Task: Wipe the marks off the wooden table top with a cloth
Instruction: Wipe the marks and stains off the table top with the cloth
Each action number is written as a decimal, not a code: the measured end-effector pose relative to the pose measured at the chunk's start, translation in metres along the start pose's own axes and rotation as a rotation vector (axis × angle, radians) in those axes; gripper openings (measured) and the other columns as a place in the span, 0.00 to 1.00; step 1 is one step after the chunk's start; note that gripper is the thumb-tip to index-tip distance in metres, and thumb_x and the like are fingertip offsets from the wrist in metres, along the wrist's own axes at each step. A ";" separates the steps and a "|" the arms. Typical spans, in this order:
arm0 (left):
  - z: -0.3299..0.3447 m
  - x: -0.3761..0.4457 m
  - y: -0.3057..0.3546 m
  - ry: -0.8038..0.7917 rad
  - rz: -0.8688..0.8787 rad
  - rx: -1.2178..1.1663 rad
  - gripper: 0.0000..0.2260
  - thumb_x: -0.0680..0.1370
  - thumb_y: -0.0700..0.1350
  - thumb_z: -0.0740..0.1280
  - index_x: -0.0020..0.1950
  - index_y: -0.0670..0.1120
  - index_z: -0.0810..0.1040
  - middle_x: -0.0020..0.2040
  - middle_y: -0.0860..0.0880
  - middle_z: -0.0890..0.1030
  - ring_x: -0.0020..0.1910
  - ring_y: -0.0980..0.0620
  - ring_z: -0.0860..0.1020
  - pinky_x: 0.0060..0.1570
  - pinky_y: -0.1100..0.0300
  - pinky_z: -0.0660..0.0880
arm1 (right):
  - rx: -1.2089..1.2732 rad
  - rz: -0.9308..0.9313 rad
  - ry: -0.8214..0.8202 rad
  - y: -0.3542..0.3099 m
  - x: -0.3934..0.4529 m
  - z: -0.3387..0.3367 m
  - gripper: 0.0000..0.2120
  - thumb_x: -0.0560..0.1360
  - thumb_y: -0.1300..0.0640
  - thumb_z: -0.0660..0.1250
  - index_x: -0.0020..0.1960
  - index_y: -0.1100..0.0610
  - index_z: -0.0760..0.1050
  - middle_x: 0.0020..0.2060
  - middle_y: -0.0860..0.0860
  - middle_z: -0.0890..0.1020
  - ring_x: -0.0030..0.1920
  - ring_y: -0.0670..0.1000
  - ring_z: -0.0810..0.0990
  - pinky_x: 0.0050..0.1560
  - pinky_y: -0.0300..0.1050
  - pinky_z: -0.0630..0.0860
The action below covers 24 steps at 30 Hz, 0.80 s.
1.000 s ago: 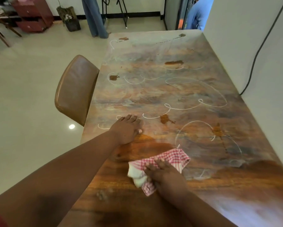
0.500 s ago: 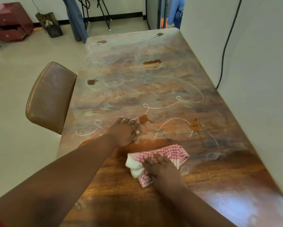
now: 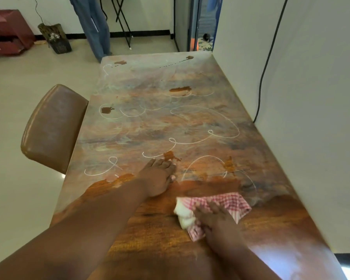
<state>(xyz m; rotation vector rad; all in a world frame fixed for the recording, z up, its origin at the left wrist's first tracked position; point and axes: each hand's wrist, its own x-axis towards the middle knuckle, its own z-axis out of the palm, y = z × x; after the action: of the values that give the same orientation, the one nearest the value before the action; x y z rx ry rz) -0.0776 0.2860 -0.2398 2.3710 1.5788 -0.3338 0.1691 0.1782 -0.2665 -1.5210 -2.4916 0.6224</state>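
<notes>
A long wooden table top [image 3: 150, 130] stretches away from me, hazy with chalky smears, white looping lines [image 3: 208, 136] and several brown stains [image 3: 180, 89]. Its near part shows bare glossy wood. A red-and-white checked cloth [image 3: 226, 201], bunched with a white lump at its left, lies on the near right of the table. My right hand [image 3: 212, 217] presses flat on the cloth with fingers spread. My left hand [image 3: 160, 176] rests flat on the wood to the left of the cloth, fingertips beside a brown stain [image 3: 170, 155].
A brown padded chair [image 3: 50, 126] stands against the table's left edge. A white wall [image 3: 311, 98] with a black cable [image 3: 265, 67] runs along the right edge. Beyond the far end are a person's legs in jeans [image 3: 93, 27], a stand, a red cabinet [image 3: 6, 33] and a basket [image 3: 56, 39].
My right hand has slid the cloth to the right across the near table. The view has tilted, so the table sits lower and nearer the centre. My left hand stays flat in place.
</notes>
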 end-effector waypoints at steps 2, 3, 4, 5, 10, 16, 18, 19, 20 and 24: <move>-0.003 0.000 0.000 0.027 0.018 0.012 0.24 0.83 0.52 0.47 0.79 0.49 0.50 0.79 0.47 0.54 0.78 0.46 0.48 0.75 0.48 0.46 | -0.021 -0.071 0.023 0.013 -0.024 -0.007 0.29 0.60 0.59 0.73 0.60 0.43 0.77 0.58 0.41 0.80 0.62 0.51 0.77 0.59 0.50 0.72; -0.005 -0.001 -0.001 0.036 0.020 0.008 0.24 0.83 0.51 0.47 0.79 0.48 0.49 0.79 0.47 0.53 0.78 0.45 0.48 0.75 0.48 0.46 | -0.015 -0.019 0.029 0.024 -0.033 -0.009 0.29 0.59 0.60 0.73 0.58 0.43 0.78 0.57 0.42 0.80 0.60 0.52 0.78 0.58 0.51 0.74; -0.005 -0.001 -0.002 0.035 0.022 -0.007 0.24 0.83 0.51 0.47 0.79 0.48 0.49 0.79 0.46 0.52 0.78 0.45 0.47 0.75 0.48 0.46 | -0.004 0.086 0.047 0.036 -0.039 -0.013 0.28 0.62 0.63 0.71 0.59 0.44 0.78 0.58 0.43 0.80 0.62 0.51 0.77 0.60 0.49 0.72; -0.004 -0.002 -0.003 0.038 0.025 -0.021 0.25 0.83 0.51 0.47 0.79 0.47 0.48 0.79 0.46 0.52 0.78 0.45 0.47 0.75 0.48 0.46 | 0.020 0.207 0.075 0.048 -0.042 -0.017 0.26 0.66 0.65 0.69 0.60 0.44 0.78 0.60 0.45 0.79 0.64 0.51 0.74 0.63 0.47 0.69; 0.010 -0.008 0.004 0.040 0.063 -0.050 0.25 0.84 0.52 0.47 0.79 0.46 0.48 0.79 0.45 0.51 0.78 0.44 0.47 0.74 0.49 0.45 | -0.009 0.527 0.252 0.048 0.003 -0.016 0.21 0.73 0.62 0.65 0.64 0.49 0.75 0.64 0.57 0.75 0.64 0.60 0.73 0.61 0.49 0.69; 0.016 -0.006 0.027 -0.009 0.146 -0.047 0.25 0.84 0.53 0.47 0.79 0.46 0.47 0.80 0.45 0.48 0.78 0.45 0.44 0.74 0.50 0.42 | 0.007 0.330 0.095 0.005 -0.006 0.014 0.23 0.73 0.60 0.62 0.66 0.44 0.72 0.68 0.45 0.72 0.71 0.52 0.63 0.70 0.46 0.59; 0.010 -0.002 0.034 -0.012 0.131 -0.061 0.25 0.84 0.53 0.46 0.79 0.46 0.47 0.80 0.45 0.47 0.78 0.45 0.43 0.74 0.50 0.42 | 0.008 0.239 0.032 0.012 -0.034 0.005 0.26 0.72 0.62 0.62 0.66 0.42 0.71 0.68 0.42 0.71 0.72 0.49 0.62 0.70 0.42 0.53; 0.007 0.000 0.037 -0.019 0.126 -0.067 0.25 0.84 0.53 0.46 0.79 0.46 0.46 0.80 0.45 0.47 0.78 0.45 0.43 0.75 0.49 0.41 | 0.004 0.230 0.008 0.021 -0.046 -0.001 0.27 0.71 0.62 0.63 0.66 0.41 0.70 0.67 0.42 0.71 0.72 0.48 0.62 0.69 0.40 0.53; 0.005 0.002 0.040 -0.026 0.127 -0.069 0.25 0.84 0.54 0.46 0.79 0.46 0.46 0.79 0.45 0.47 0.78 0.45 0.43 0.75 0.49 0.41 | -0.007 0.253 -0.004 0.033 -0.055 -0.009 0.27 0.71 0.62 0.63 0.66 0.40 0.70 0.67 0.42 0.71 0.71 0.48 0.63 0.68 0.38 0.53; 0.000 0.013 0.053 -0.015 0.119 -0.067 0.25 0.84 0.54 0.46 0.79 0.46 0.48 0.79 0.44 0.48 0.78 0.44 0.44 0.75 0.50 0.41 | -0.056 0.515 0.036 0.084 -0.054 -0.049 0.25 0.73 0.60 0.62 0.66 0.40 0.70 0.69 0.49 0.70 0.68 0.51 0.69 0.65 0.38 0.63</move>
<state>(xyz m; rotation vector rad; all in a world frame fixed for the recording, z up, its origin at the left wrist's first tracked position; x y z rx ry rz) -0.0241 0.2779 -0.2388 2.3922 1.4120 -0.2687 0.2798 0.1770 -0.2534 -2.1942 -2.1031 0.5843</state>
